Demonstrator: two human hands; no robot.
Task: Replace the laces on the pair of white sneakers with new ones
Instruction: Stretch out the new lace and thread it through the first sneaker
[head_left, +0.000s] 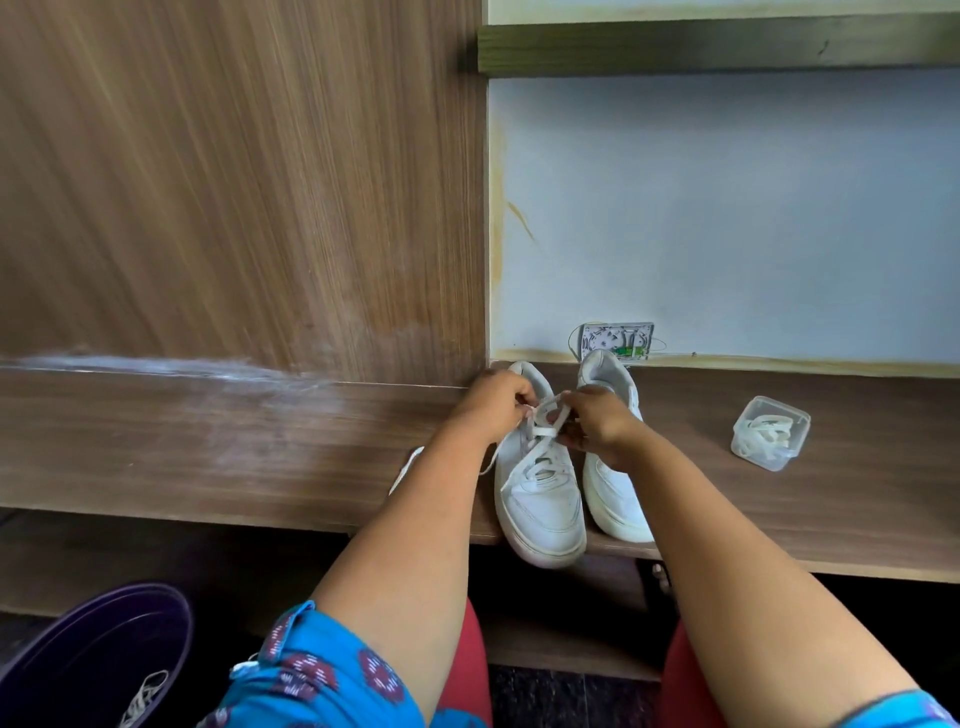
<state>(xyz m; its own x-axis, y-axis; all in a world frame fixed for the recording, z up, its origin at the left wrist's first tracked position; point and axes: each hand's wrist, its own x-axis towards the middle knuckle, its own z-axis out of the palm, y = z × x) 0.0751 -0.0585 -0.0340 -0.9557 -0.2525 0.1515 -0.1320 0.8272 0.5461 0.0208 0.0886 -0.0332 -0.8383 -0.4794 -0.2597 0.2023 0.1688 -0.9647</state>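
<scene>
Two white leather low-top sneakers sit side by side at the front edge of the brown wooden shelf. Over the left one, the left hand and right hand each pinch a loop of the flat white lace near the top eyelets. That lace looks limp and light, so it's probably best gripped close to the tips. Spare laces are in the small clear plastic box.

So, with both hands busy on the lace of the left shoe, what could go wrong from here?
1. The left sneaker has its toe past the shelf edge; a hard pull by the left hand or right hand might tip it off.
2. A loose lace end trails behind the left arm and may snag.
3. The open plastic box of laces sits near the right elbow's path and could be knocked.
</scene>
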